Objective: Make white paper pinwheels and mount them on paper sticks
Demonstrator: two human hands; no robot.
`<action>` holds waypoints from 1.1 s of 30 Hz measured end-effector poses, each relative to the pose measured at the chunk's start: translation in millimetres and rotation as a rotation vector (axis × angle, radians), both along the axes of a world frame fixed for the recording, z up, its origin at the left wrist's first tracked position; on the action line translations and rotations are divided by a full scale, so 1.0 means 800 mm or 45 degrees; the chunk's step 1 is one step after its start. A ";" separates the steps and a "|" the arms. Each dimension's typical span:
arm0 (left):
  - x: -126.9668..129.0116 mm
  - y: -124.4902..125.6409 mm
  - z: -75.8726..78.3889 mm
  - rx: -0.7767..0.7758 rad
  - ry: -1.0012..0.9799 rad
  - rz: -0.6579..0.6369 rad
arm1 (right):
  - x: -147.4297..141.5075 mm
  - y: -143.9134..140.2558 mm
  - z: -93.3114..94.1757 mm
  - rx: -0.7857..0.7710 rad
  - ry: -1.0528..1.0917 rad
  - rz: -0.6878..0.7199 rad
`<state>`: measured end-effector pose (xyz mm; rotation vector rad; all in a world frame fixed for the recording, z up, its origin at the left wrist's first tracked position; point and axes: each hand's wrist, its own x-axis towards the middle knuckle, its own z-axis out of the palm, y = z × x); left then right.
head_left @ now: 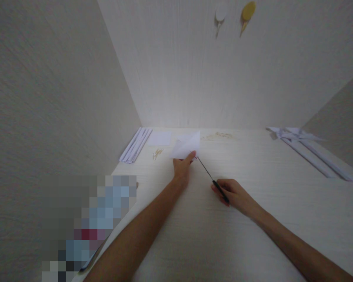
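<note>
My left hand (pixel 182 168) reaches forward over the pale table (pixel 253 219) and pinches a folded piece of white paper (pixel 186 147) by its near edge. My right hand (pixel 233 194) grips a thin tool with a black handle (pixel 220 190). The tool's slim metal shaft (pixel 204 168) points up-left, and its tip meets the paper just beside my left fingertips. Whether the tip pierces the paper I cannot tell.
A stack of white paper strips (pixel 135 145) lies at the back left beside a flat white sheet (pixel 159 138) and small wooden sticks (pixel 157 153). More sticks (pixel 217 136) lie by the back wall. Folded paper pieces with long strips (pixel 306 147) lie at the right. Two hooks (pixel 232 15) hang on the wall.
</note>
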<state>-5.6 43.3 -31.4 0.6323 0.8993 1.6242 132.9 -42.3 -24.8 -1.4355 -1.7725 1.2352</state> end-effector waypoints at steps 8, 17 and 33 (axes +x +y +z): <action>0.001 0.000 0.002 -0.012 -0.018 0.010 | -0.001 -0.001 0.002 -0.032 0.027 -0.005; 0.000 0.000 0.000 0.000 -0.012 -0.001 | -0.001 -0.001 0.003 -0.016 -0.011 -0.010; 0.000 -0.001 0.000 -0.019 0.010 0.013 | -0.001 -0.001 0.002 -0.017 -0.032 -0.004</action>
